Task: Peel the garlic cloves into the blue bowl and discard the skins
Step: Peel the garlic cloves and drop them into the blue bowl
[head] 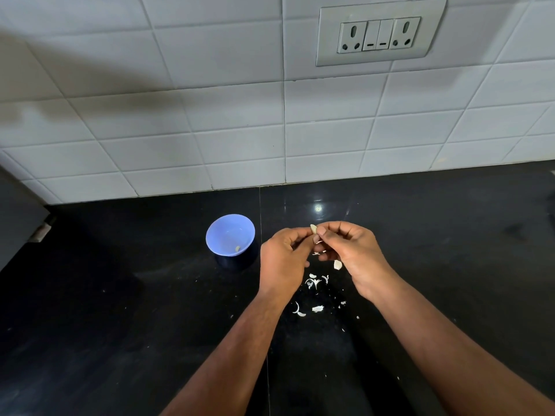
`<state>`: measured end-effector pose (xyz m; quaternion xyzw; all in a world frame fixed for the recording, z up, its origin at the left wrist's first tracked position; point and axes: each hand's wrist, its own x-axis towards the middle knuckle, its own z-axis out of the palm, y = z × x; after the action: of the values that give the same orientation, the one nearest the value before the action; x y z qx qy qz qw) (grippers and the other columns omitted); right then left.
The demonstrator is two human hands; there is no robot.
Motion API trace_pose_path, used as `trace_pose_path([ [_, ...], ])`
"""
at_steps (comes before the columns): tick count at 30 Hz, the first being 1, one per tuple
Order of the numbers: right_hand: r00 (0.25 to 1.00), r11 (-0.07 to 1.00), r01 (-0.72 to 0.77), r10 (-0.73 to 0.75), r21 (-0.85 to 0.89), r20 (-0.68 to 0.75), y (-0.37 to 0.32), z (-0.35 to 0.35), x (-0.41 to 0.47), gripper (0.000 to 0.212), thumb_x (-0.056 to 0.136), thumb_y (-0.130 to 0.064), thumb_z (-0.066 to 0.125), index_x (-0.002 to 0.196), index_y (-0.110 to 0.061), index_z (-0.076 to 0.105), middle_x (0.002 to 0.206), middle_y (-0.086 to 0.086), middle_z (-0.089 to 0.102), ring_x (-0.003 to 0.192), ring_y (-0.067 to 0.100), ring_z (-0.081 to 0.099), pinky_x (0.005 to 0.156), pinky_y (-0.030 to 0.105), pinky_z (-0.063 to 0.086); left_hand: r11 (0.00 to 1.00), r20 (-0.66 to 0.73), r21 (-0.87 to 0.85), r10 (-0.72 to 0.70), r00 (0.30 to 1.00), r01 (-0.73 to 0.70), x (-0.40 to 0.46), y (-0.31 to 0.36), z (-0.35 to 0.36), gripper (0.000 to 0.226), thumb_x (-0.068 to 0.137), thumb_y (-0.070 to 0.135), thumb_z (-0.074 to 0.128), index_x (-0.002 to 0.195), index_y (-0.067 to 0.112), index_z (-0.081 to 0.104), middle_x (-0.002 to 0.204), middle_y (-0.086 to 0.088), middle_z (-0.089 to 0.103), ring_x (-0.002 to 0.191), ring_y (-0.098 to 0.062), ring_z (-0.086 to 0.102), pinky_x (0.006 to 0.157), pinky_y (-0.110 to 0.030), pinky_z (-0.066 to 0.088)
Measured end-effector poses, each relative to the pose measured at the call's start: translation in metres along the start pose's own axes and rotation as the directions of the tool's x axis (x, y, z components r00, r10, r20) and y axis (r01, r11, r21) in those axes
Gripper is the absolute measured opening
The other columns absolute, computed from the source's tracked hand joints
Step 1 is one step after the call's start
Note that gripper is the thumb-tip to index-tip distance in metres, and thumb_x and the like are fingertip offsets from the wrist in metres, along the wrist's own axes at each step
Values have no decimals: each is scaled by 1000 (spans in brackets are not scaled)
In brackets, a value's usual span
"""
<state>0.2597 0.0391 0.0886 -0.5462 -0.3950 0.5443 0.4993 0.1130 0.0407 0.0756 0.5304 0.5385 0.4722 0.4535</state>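
Observation:
A pale garlic clove is held above the black counter, pinched between the fingertips of my left hand and my right hand. Bits of white skin hang below the clove between the two hands. The blue bowl stands on the counter just left of my left hand, with one peeled clove lying inside it. Several white skin pieces lie scattered on the counter under and in front of my hands.
The black counter runs back to a white tiled wall. A socket plate is mounted on the wall at upper right. A dark object edge shows at the far left.

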Motion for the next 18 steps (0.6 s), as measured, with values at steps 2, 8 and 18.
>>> trace_pose_path([
  [2, 1000, 999, 14, -14, -33, 9, -1, 0, 0, 12, 100, -12, 67, 103, -9, 79, 93, 13, 78, 79, 17, 73, 71, 32, 62, 1000, 1, 4, 6, 1000, -6, 0, -1, 0, 21, 99, 20, 75, 97, 41, 79, 99, 6, 75, 83, -16, 76, 67, -34, 65],
  [8, 998, 991, 59, -60, -121, -5, -4, 2, 2, 18, 106, -10, 58, 107, -11, 76, 93, 9, 79, 78, 19, 74, 67, 32, 63, 999, 6, -33, -11, 1000, 12, 1, -2, -1, 15, 102, 21, 70, 105, 31, 80, 97, 5, 77, 86, -11, 75, 63, -26, 61],
  [18, 993, 999, 34, -37, 29, 111, -10, -2, 2, 30, 105, -8, 57, 122, -21, 77, 115, 1, 78, 117, 17, 70, 100, 38, 55, 926, 168, -348, -91, 982, 145, 2, 4, -3, 20, 108, 19, 60, 112, 10, 78, 91, -7, 69, 82, -17, 67, 65, -35, 60],
])
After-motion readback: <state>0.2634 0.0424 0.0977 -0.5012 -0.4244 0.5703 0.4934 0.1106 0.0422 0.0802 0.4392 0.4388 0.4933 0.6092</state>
